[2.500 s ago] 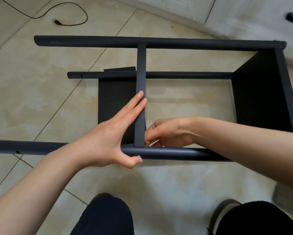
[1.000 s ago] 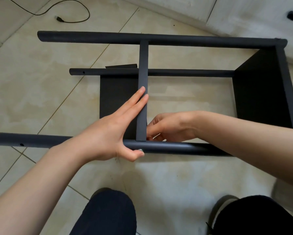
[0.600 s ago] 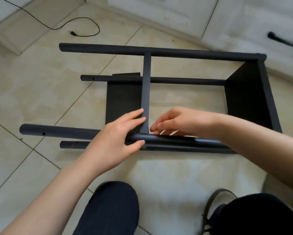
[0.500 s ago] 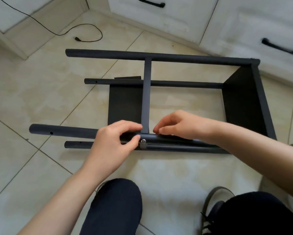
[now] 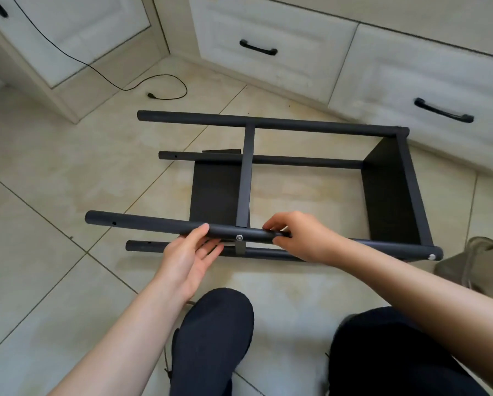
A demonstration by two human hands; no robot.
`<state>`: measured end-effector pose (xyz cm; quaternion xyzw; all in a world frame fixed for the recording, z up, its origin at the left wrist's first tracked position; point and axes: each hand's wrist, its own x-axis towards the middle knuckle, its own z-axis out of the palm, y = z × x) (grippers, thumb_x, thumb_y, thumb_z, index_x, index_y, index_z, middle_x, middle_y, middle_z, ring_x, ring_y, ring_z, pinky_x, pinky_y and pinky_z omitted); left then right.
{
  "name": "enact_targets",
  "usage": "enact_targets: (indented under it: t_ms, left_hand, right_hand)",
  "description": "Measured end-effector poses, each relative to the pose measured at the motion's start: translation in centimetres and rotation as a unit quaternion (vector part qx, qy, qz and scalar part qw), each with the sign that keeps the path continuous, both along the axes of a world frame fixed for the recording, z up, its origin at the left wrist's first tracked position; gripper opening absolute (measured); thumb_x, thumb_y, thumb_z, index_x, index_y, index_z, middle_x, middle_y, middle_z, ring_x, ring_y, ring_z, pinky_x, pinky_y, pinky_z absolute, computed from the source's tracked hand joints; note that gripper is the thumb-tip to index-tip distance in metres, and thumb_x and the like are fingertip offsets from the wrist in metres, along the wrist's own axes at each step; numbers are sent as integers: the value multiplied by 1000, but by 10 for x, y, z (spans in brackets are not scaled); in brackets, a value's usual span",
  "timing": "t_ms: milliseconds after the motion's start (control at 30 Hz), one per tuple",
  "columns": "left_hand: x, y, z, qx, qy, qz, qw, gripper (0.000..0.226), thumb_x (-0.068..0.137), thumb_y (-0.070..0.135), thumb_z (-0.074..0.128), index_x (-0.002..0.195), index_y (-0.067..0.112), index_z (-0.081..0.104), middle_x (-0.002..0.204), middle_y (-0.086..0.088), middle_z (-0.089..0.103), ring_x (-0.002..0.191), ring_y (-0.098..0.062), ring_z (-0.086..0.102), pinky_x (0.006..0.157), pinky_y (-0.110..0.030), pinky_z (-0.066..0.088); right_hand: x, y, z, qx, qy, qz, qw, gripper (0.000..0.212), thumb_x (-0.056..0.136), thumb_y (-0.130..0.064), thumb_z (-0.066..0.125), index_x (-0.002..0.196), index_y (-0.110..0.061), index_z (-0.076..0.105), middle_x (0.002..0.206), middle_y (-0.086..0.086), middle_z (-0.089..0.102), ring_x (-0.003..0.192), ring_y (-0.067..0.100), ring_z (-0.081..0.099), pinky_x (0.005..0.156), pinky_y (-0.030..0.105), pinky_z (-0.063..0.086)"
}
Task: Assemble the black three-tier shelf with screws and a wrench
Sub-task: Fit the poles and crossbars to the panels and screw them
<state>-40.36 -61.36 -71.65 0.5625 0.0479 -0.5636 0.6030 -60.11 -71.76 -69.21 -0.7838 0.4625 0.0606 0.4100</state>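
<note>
On the tiled floor, the near pole (image 5: 153, 224) is cupped by the left hand (image 5: 188, 258) and gripped by the right hand (image 5: 296, 235); the screw (image 5: 239, 238) is best tightened with the pole steadied.

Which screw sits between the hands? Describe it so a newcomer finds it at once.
Start at the black shelf frame lying on its side on the tiled floor, then take its nearest upper tube, which both hands touch. The screw is the silver head between the left hand and right hand, below the middle shelf's edge; another silver head caps the tube's right end.

Bare forearms and hands (image 5: 302, 238), no sleeves; black trousers (image 5: 213, 338) over both knees.
</note>
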Motion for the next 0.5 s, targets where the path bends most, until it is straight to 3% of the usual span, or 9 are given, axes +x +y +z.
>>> enact_targets:
  t_ms: [200, 300, 500]
  left_hand:
    - [-7, -11, 2, 2, 13, 4, 1000, 23, 99, 0, 57, 122, 0, 52, 109, -22, 68, 102, -32, 70, 81, -45, 58]
    - [-8, -13, 5, 8, 7, 0, 1000, 27, 99, -1, 56, 125, -1, 50, 112, -23, 65, 104, -33, 67, 96, -52, 53]
    - [-8, -22, 18, -5, 3, -18, 1000, 32, 99, 0, 57, 129, -1, 49, 116, -24, 65, 104, -35, 68, 82, -50, 59]
  right_hand:
    - [-1, 2, -2, -1, -17, -17, 1000, 38, 95, -5, 52, 129, -19, 62, 125, 5, 64, 111, 22, 61, 93, 23, 44]
    - [-1, 8, -4, -15, -24, -34, 999, 39, 97, -3, 49, 130, -19, 62, 125, 5, 64, 111, 24, 60, 96, 28, 46]
    - [-9, 7, 4, -50, -43, -51, 997, 37, 98, -7, 50, 130, -20, 63, 125, 0, 66, 115, 19, 59, 99, 26, 42]
